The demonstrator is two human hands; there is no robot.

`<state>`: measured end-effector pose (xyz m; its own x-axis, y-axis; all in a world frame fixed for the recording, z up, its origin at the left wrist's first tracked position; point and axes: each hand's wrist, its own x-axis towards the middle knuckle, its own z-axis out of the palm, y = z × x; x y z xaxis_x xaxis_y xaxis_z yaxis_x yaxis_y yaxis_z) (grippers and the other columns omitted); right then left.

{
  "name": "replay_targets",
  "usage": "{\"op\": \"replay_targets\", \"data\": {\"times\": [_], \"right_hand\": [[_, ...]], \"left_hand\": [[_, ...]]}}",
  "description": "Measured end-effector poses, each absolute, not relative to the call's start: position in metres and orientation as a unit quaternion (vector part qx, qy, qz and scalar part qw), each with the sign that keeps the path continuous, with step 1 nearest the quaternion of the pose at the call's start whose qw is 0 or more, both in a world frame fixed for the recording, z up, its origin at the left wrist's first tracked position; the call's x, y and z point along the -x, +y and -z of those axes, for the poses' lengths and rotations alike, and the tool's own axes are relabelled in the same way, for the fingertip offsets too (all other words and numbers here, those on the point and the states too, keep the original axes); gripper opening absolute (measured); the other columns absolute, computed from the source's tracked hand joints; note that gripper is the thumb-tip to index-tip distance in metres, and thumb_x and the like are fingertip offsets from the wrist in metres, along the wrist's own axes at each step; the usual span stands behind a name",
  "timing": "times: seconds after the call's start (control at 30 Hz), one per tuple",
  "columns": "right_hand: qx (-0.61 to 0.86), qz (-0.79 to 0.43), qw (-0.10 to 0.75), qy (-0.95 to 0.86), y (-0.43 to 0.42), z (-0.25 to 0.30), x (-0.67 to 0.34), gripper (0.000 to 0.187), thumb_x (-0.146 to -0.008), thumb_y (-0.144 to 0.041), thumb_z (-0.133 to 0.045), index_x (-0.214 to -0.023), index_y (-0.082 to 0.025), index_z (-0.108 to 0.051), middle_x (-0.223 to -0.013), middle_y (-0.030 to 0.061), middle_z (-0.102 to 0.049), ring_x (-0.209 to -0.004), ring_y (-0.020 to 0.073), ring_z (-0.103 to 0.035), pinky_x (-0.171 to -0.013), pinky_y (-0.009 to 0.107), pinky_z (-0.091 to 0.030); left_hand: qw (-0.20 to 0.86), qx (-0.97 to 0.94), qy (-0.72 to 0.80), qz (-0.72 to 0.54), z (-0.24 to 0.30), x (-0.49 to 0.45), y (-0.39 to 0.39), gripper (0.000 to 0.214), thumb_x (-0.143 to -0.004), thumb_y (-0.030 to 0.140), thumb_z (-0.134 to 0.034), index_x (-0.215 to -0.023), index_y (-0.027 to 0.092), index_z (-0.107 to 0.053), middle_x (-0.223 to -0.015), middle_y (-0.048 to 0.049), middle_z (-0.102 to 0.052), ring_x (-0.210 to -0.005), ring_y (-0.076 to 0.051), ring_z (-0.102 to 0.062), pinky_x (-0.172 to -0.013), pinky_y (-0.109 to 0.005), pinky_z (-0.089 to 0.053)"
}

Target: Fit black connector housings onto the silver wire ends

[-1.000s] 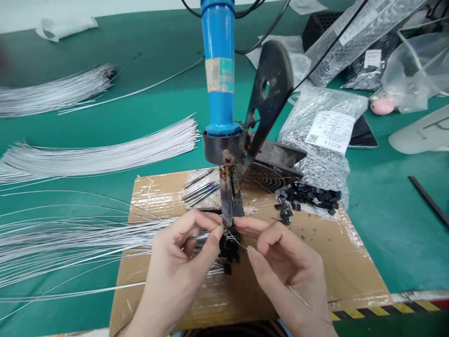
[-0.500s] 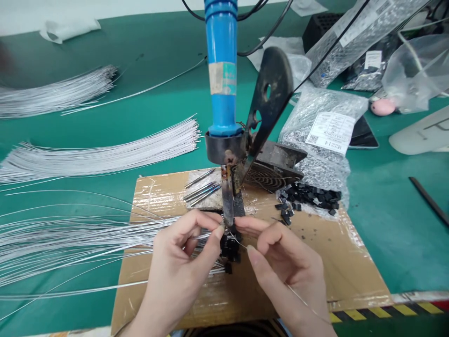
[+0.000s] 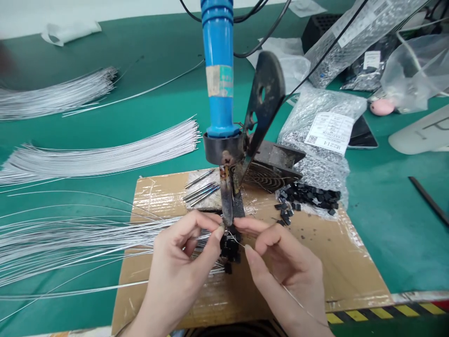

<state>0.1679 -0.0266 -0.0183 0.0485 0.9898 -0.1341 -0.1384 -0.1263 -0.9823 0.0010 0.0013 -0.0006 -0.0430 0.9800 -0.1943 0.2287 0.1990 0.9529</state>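
A blue-handled soldering iron (image 3: 220, 70) hangs tip-down in a black metal stand (image 3: 264, 100). Its dark tip (image 3: 227, 206) ends right between my two hands. My left hand (image 3: 189, 262) is closed in a pinch just left of the tip; the small piece at its fingertips is mostly hidden. From the right, my right hand (image 3: 286, 271) grips a thin solder wire (image 3: 239, 242), which reaches the tip and trails back across the palm. Below the tip, black connector pieces (image 3: 229, 250) lie at the ends of a bundle of thin pale cables (image 3: 87, 238).
A cardboard sheet (image 3: 351, 276) covers the bench. More cable bundles (image 3: 115, 154) lie at the left. Behind the stand sits a fan (image 3: 277, 164). Small black pieces (image 3: 310, 194) spill beside a bubble-wrap bag (image 3: 315, 107). Spare metal tips (image 3: 201, 192) rest at the back.
The soldering iron and its stand have shifted slightly left at the top. My right hand has edged a little left; my left hand stays almost still.
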Motion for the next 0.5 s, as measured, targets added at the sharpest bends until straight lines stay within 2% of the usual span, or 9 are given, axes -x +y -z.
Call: {"op": "replay_targets", "data": {"times": [0.2, 0.3, 0.5], "right_hand": [[0.511, -0.541, 0.512, -0.429, -0.0256, 0.0167, -0.1674, 0.02, -0.093, -0.014, -0.071, -0.079, -0.024, -0.061, -0.124, 0.0055, -0.081, -0.117, 0.0228, -0.077, -0.1, 0.03, -0.058], [0.516, -0.54, 0.51, -0.426, -0.0261, 0.0168, -0.1677, 0.019, -0.094, -0.017, -0.071, -0.078, -0.024, -0.062, -0.127, 0.0084, -0.08, -0.118, 0.0255, -0.077, -0.097, 0.032, -0.06], [0.522, -0.534, 0.51, -0.427, -0.0269, 0.0188, -0.1679, 0.018, -0.093, -0.017, -0.071, -0.079, -0.023, -0.062, -0.125, 0.01, -0.081, -0.117, 0.0272, -0.077, -0.097, 0.035, -0.061]], "left_hand": [[0.478, -0.501, 0.605, -0.394, 0.0011, -0.0011, 0.0013, 0.017, -0.092, 0.013, -0.072, -0.079, 0.023, -0.072, -0.089, 0.001, -0.077, -0.074, -0.011, -0.067, -0.059, -0.019, -0.045], [0.479, -0.501, 0.607, -0.389, 0.0016, -0.0018, 0.0014, 0.017, -0.093, 0.014, -0.071, -0.079, 0.023, -0.072, -0.089, 0.0003, -0.077, -0.078, -0.013, -0.068, -0.059, -0.019, -0.044], [0.481, -0.497, 0.608, -0.39, 0.0032, -0.0019, 0.0016, 0.016, -0.091, 0.014, -0.072, -0.078, 0.022, -0.072, -0.083, 0.001, -0.075, -0.068, -0.011, -0.064, -0.057, -0.02, -0.044]]}}
